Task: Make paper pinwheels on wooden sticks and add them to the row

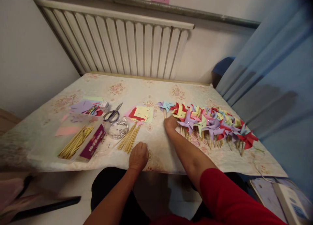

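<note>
My right hand [171,123] reaches over the table, closed around the stick of a paper pinwheel [166,105] with light blue and purple blades. Just right of it, many finished pinwheels [201,122] in red, yellow, purple, pink and blue are packed in rows, sticks downward. Near the front edge my left hand [139,155] rests in a fist; whether anything is inside it is hidden. Left of that fist lies a fan of thin wooden sticks [128,138]. Behind them sits a stack of coloured paper squares [143,113].
Scissors [113,113], a clear round dish of small shiny pieces [117,128], a purple box [92,143] and a plastic tray [96,128] holding more sticks [75,143] occupy the left side. Paper scraps [83,106] lie behind. A radiator [117,42] and blue curtain [276,68] border the table.
</note>
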The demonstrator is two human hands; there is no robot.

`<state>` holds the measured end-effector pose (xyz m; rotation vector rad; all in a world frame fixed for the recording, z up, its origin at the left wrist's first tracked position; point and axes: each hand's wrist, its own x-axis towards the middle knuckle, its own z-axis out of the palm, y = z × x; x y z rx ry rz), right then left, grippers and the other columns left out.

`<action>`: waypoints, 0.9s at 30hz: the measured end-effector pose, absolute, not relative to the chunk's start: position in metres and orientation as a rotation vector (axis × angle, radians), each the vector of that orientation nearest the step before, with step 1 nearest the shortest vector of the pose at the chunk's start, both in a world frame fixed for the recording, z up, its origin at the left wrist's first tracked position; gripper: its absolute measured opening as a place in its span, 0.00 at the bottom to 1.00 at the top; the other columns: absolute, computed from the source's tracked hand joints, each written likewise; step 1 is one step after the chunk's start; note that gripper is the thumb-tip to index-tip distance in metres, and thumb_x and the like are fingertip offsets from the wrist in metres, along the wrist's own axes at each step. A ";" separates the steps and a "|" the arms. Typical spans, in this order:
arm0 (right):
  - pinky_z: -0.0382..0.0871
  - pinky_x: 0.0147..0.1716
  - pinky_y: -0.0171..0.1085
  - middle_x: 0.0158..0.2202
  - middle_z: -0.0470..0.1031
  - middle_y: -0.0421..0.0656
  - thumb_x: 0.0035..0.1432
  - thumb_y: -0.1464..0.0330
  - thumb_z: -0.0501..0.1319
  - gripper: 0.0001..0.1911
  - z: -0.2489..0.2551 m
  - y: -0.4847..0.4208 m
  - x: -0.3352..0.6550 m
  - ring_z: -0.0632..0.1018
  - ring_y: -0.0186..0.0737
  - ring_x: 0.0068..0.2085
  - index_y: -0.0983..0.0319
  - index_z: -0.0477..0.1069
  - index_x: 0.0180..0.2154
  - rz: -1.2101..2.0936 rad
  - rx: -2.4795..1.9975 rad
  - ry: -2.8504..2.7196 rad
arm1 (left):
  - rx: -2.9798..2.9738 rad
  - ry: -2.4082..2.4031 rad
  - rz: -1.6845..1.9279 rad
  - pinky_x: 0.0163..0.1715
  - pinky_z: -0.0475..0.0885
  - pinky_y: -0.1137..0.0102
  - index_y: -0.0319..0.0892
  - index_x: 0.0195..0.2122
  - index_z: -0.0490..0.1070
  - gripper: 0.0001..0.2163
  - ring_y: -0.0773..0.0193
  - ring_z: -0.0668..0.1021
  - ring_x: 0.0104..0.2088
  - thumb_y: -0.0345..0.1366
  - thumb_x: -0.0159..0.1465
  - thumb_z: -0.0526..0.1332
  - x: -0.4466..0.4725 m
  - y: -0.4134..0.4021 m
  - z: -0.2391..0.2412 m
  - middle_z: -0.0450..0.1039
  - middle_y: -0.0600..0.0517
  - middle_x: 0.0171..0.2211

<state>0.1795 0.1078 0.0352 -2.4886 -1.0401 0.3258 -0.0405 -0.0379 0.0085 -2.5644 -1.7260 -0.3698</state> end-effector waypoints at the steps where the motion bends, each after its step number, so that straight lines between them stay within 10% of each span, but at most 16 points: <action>1: 0.73 0.41 0.41 0.43 0.78 0.59 0.59 0.70 0.57 0.13 0.036 0.109 0.180 0.80 0.51 0.46 0.67 0.76 0.43 0.336 -2.493 -1.034 | -2.569 -1.727 -0.374 0.36 0.62 0.62 0.41 0.34 0.67 0.08 0.56 0.70 0.37 0.30 0.67 0.51 -0.041 -0.038 0.009 0.67 0.46 0.34; 27: 0.71 0.43 0.42 0.43 0.79 0.54 0.58 0.65 0.58 0.14 0.038 0.114 0.172 0.79 0.51 0.46 0.64 0.76 0.42 0.365 -2.443 -1.031 | -2.580 -1.752 -0.335 0.37 0.62 0.64 0.41 0.34 0.67 0.08 0.57 0.71 0.38 0.31 0.68 0.50 -0.041 -0.039 0.011 0.68 0.46 0.35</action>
